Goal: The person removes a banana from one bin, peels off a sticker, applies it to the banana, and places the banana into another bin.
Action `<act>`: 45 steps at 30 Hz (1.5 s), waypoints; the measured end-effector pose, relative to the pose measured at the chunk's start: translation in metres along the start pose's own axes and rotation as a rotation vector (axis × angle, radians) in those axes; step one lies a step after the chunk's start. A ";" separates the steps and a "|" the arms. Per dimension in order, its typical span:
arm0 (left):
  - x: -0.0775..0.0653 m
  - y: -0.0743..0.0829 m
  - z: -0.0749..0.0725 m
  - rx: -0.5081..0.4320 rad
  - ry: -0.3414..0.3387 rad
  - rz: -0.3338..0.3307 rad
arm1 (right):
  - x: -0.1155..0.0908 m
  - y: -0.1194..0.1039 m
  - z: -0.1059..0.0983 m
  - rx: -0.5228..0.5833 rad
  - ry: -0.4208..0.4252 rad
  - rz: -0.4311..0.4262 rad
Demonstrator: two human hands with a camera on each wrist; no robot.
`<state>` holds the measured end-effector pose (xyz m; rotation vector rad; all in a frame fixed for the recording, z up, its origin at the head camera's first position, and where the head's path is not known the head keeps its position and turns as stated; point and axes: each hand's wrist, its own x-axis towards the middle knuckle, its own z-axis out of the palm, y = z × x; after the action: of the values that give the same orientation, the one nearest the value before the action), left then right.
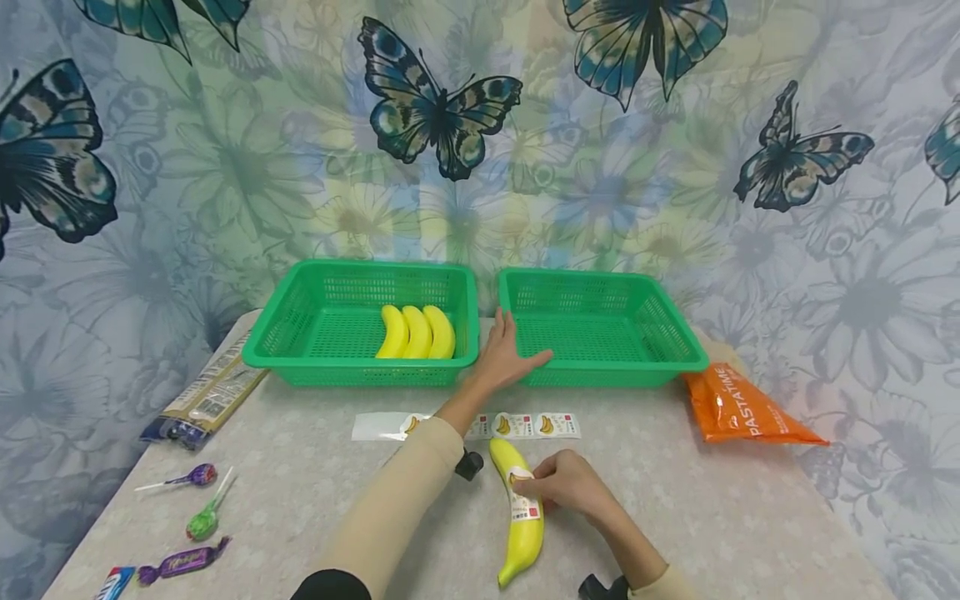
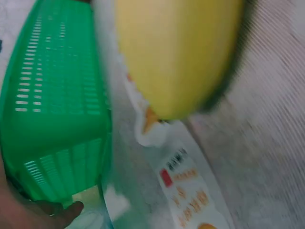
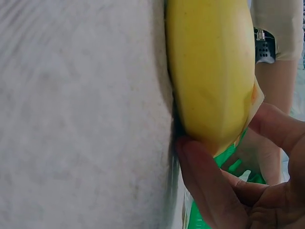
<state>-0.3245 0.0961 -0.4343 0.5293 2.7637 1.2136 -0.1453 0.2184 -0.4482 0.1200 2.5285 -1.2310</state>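
Note:
A yellow banana (image 1: 527, 542) lies on the table, its lower end toward the front edge. On its upper side is a white label (image 1: 525, 507) with a banana picture. My right hand (image 1: 572, 482) grips the banana from the right, thumb on the label and fingers (image 3: 205, 174) against the side. In the right wrist view a label edge lifts off the skin by the thumb. My left hand (image 1: 504, 360) reaches forward with fingers spread, holding nothing, between the left green basket (image 1: 360, 372) and the right green basket (image 1: 600, 377). Three bananas (image 1: 417, 333) sit in the left basket.
Behind the banana, a strip of banana labels (image 1: 517, 426) lies partly under the left forearm. Lollipops (image 1: 202, 525) and wrapped sweets (image 1: 183, 562) lie at the front left. A gold-and-blue packet (image 1: 213, 396) is beside the left basket, an orange pasta bag (image 1: 738, 408) beside the right one.

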 end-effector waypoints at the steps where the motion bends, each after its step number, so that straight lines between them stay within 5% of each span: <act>1: 0.000 -0.001 0.000 0.001 -0.001 0.002 | 0.000 0.000 0.000 0.003 -0.004 -0.003; 9: 0.004 -0.009 0.000 0.030 0.008 0.033 | 0.004 0.001 0.003 0.041 -0.027 -0.014; 17: 0.005 -0.008 0.004 -0.048 -0.010 0.061 | 0.006 0.006 0.003 0.079 -0.003 -0.010; 28: 0.003 -0.007 0.004 -0.108 -0.018 0.016 | 0.008 0.007 -0.004 0.131 -0.006 -0.037; 36: 0.006 -0.008 0.006 -0.123 -0.012 0.018 | 0.007 -0.003 -0.029 0.098 -0.004 -0.046; 45: 0.008 -0.009 0.006 -0.156 -0.017 0.017 | 0.007 -0.025 -0.082 0.059 -0.019 -0.043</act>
<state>-0.3330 0.0979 -0.4444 0.5464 2.6268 1.4069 -0.1781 0.2665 -0.3850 0.0673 2.4913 -1.3174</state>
